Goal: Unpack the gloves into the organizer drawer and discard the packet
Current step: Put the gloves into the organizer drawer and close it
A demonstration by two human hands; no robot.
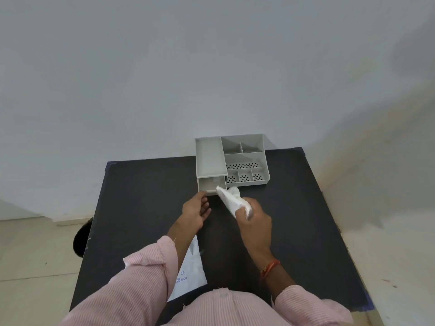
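Observation:
A grey organizer point(244, 158) with several compartments stands at the table's far edge. Its drawer point(207, 184) at the lower left is pulled out toward me. My left hand point(196, 211) touches the drawer's front with its fingertips, fingers loosely curled. My right hand point(254, 222) grips a bundle of thin white gloves point(231, 198), whose far end reaches the drawer's right front corner. The white glove packet point(190, 271) with blue print lies flat on the table, partly hidden under my left forearm.
The dark table point(146, 198) stands against a pale wall. A pale tiled floor shows on both sides. A dark round object point(81, 238) sits on the floor by the table's left edge.

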